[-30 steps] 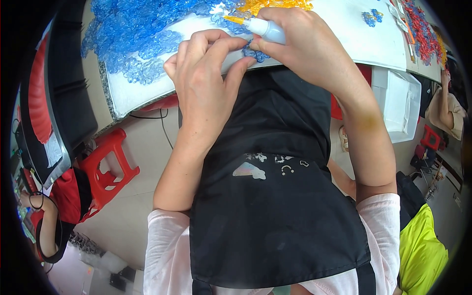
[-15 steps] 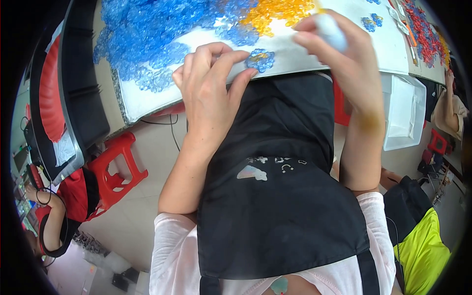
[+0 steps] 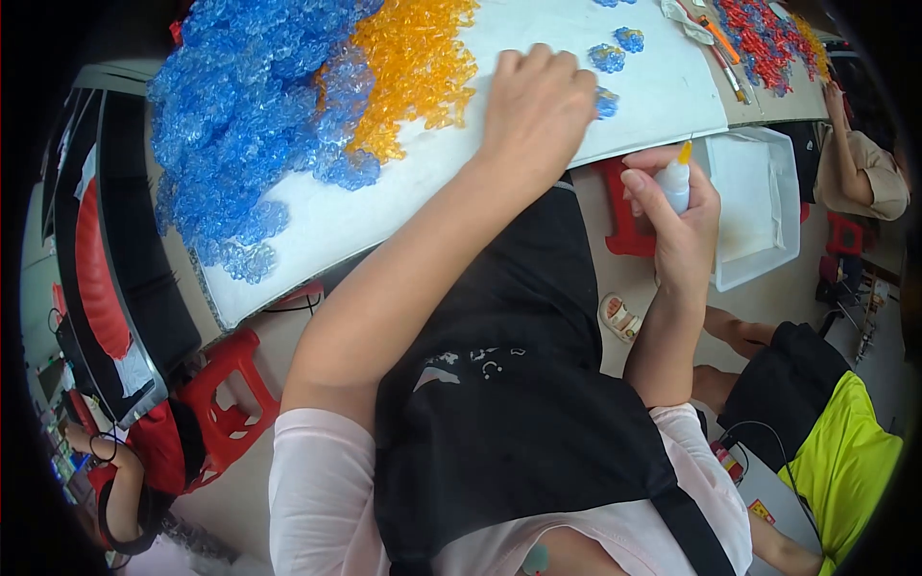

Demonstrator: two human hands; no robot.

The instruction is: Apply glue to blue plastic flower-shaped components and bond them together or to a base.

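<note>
My right hand [image 3: 687,216] grips a small white squeeze bottle [image 3: 675,187] with a yellow nozzle and fine tip, held upright just off the table's front edge. My left hand [image 3: 540,110] reaches across the white tabletop, fingers bent down and closed. From beside those fingers peeks a blue flower-shaped bead piece [image 3: 605,103], partly hidden by the hand. Just beyond it lie two similar pieces, one blue with a yellowish middle [image 3: 607,58] and another blue piece [image 3: 629,39].
Left of my hand spreads a big heap of clear blue beads [image 3: 259,106], with orange-yellow beads [image 3: 413,67] alongside. Red and blue beads [image 3: 764,43] and an orange-handled tool [image 3: 720,38] lie at far right. A white plastic bin [image 3: 786,216] stands below the edge; another person [image 3: 864,168] works nearby.
My left hand has moved right across the table with the blue flower-shaped piece. My right hand has dropped back toward the table edge, still holding the bottle. The view has shifted.
</note>
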